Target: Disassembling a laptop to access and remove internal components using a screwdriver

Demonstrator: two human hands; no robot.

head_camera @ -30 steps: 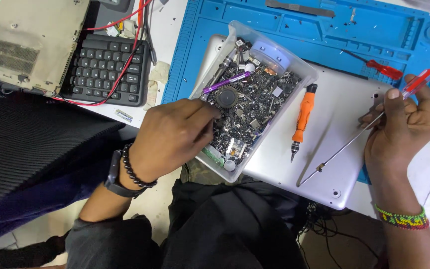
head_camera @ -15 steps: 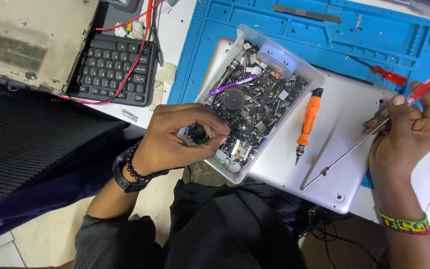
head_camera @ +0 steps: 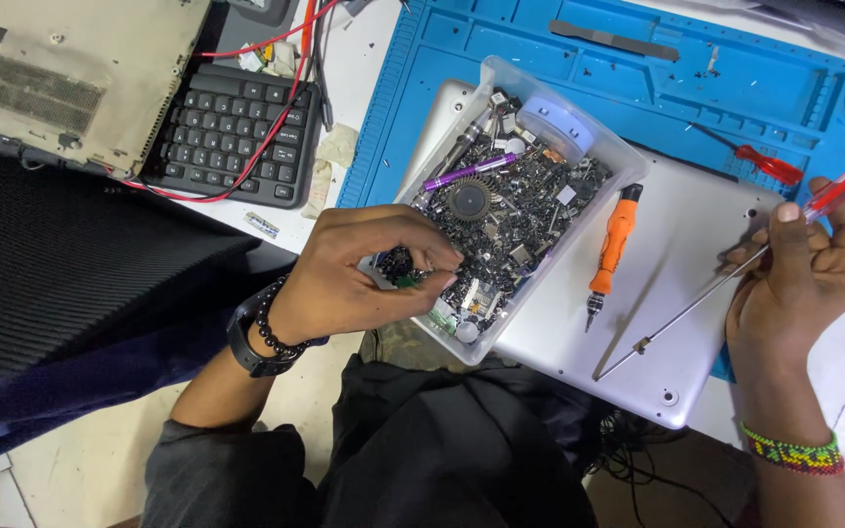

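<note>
Head view: the left hand [head_camera: 359, 279] is bent over the near corner of a clear plastic tray [head_camera: 594, 132] that is heaped with small dark screws and electronic scraps [head_camera: 515, 210]. Its fingertips [head_camera: 432, 266] are pinched together on something tiny from the heap; the grip is clenched, but what it holds is too small to make out, apart from a bit of green just beside the fingers. The tray rests on a silver laptop shell [head_camera: 687, 254] lying over a blue work mat [head_camera: 579, 59] on the table, and its near corner stands close to the shell's front edge, above the person's lap.

The right hand [head_camera: 799, 269] grasps a long thin screwdriver [head_camera: 726, 284] by its red clear handle, the shaft slanting down across the shell with its tip resting on or just above the metal. An orange driver [head_camera: 610, 249] lies loose between tray and shaft.

Judged from this, the likeliest slip is the pinched piece falling back into the heap or down onto the dark clothing, since it is held only at the fingertips. Pressing on the tray's near corner could tilt it and spill parts off the shell. The long shaft, held far from its tip, could swing and scratch the shell or knock the orange driver. A keyboard [head_camera: 232, 127] and red wires [head_camera: 276, 117] lie well apart to the left.
</note>
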